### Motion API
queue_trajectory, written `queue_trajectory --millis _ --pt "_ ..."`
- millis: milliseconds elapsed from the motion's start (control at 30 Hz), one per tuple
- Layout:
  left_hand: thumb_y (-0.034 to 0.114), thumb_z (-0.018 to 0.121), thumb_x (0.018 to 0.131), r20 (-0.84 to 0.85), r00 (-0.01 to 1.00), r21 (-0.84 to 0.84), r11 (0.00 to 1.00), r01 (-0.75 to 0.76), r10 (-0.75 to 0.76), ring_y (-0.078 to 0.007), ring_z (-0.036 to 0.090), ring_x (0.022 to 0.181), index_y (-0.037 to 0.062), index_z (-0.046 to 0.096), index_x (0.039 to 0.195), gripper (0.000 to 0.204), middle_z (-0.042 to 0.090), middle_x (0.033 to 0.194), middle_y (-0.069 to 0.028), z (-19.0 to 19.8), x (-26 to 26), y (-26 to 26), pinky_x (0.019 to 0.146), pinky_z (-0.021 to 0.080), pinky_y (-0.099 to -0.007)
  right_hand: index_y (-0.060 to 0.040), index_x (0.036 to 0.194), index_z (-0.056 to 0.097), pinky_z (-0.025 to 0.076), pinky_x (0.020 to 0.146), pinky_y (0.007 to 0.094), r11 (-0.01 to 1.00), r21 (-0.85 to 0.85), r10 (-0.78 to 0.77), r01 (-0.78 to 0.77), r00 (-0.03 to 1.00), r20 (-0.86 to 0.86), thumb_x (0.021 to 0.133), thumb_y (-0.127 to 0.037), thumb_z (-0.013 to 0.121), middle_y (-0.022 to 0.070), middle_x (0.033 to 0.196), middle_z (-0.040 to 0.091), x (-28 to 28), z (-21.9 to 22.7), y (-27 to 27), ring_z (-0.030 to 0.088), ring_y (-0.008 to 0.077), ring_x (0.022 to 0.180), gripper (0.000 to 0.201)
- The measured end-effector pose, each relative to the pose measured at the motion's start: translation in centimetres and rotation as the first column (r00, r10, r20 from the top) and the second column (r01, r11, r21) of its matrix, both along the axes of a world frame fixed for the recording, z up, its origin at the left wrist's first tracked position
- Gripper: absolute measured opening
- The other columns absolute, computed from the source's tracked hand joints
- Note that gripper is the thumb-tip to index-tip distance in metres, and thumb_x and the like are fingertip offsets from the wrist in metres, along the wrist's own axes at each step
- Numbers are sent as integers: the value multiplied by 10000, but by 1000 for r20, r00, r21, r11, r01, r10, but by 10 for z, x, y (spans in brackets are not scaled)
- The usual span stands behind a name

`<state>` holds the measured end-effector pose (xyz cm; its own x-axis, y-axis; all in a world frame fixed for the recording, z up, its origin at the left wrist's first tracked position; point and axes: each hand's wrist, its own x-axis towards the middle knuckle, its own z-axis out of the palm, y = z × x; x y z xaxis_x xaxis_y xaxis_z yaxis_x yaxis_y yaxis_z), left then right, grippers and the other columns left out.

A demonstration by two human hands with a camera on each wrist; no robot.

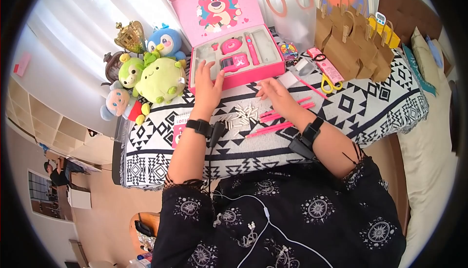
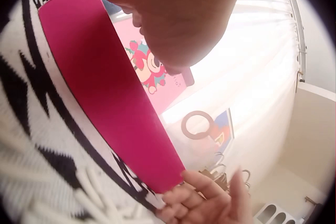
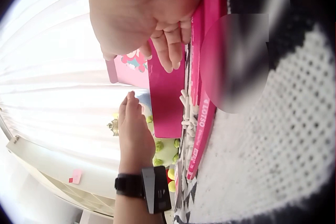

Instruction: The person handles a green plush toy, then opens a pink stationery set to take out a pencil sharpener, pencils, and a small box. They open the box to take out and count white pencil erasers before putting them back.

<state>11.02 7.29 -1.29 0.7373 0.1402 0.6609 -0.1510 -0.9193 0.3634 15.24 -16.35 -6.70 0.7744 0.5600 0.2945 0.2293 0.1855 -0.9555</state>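
Observation:
A pink gift box (image 1: pixel 253 73) printed with a bear stands with its lid (image 1: pixel 219 7) raised. Its moulded tray holds a round pink item (image 1: pixel 231 45), a pink item with a clear part (image 1: pixel 235 62) and a slim pink stick (image 1: pixel 251 48). My left hand (image 1: pixel 208 90) is over the box's front left part, fingers extended and holding nothing. Fingers loosely bent, my right hand (image 1: pixel 277 95) hovers near the front right corner, also holding nothing. Between and below the hands lie a pile of small white cylinders (image 1: pixel 246 113) and several pink sticks (image 1: pixel 273 127) marked LOTSO (image 3: pixel 202 129).
Plush toys (image 1: pixel 161 80) and a gold trophy (image 1: pixel 130 36) are left of the box. On the right are yellow-handled scissors (image 1: pixel 331 83), brown paper bags (image 1: pixel 348 48) and a clear bag (image 1: pixel 292 21). A LOTSO notepad (image 1: pixel 179 130) lies by the left forearm on the patterned cloth (image 1: pixel 146 160).

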Motion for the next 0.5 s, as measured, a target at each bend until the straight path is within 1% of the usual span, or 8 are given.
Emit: queue_trajectory --millis 67,133,233,300,400,433,467,500 --pt "217 634 917 52 990 -110 985 135 -130 -400 494 1212 17 566 1180 337 530 1270 -240 2 -20 -18 1032 382 -446 -15 1098 543 460 799 269 1000 1 -25 25 999 -21 1040 -359 452 66 894 617 1 2 -1 570 129 842 361" --pt "160 647 891 38 986 -148 975 166 -162 -354 561 1065 6 612 1046 221 610 1058 -171 1 -36 -36 931 430 -432 -2 1124 550 463 836 283 999 -17 -50 49 994 -93 1047 -375 423 86 920 634 0 8 -2 591 153 866 401" --pt "163 654 891 -54 968 -288 932 219 -244 -351 571 1067 3 628 1053 228 624 1059 -169 -18 -44 -50 927 443 -426 7 1108 555 485 837 292 995 35 -84 91 982 -167 1044 -387 429 104 918 639 2 9 -2 614 163 862 419" --pt "257 672 887 -228 903 -451 862 232 -363 -349 572 1096 11 635 1101 328 621 1119 -176 -22 -50 -61 938 453 -411 8 1100 562 507 839 306 989 88 -96 118 970 -224 1042 -384 434 116 920 644 4 10 -2 633 172 870 416" --pt "402 680 865 -310 879 -297 915 274 -364 -345 563 1136 36 635 1164 475 604 1192 -187 -24 -61 -75 973 439 -393 12 1094 566 513 836 311 986 113 -93 122 968 -232 1041 -380 437 117 920 648 8 8 -3 646 181 876 416" --pt "540 705 789 -345 843 -309 898 313 -413 -351 491 1259 76 622 1224 641 547 1303 -204 -25 -63 -79 1074 351 -459 12 1087 572 517 829 312 982 126 -109 139 970 -220 1040 -382 440 113 906 654 10 6 -3 655 182 869 418" --pt "540 705 789 -342 843 -314 896 314 -415 -351 491 1259 76 622 1224 641 547 1303 -204 -25 -69 -84 1074 351 -459 12 1087 572 517 829 312 983 120 -110 139 970 -218 1040 -382 440 113 906 654 11 6 -3 655 182 869 418" --pt "534 728 769 -388 839 -169 924 342 -381 -358 429 1318 101 604 1259 665 507 1354 -202 -26 -76 -90 1108 290 -492 11 1071 575 515 797 300 979 139 -114 148 967 -226 1029 -402 462 111 878 654 11 5 -3 651 175 831 430"
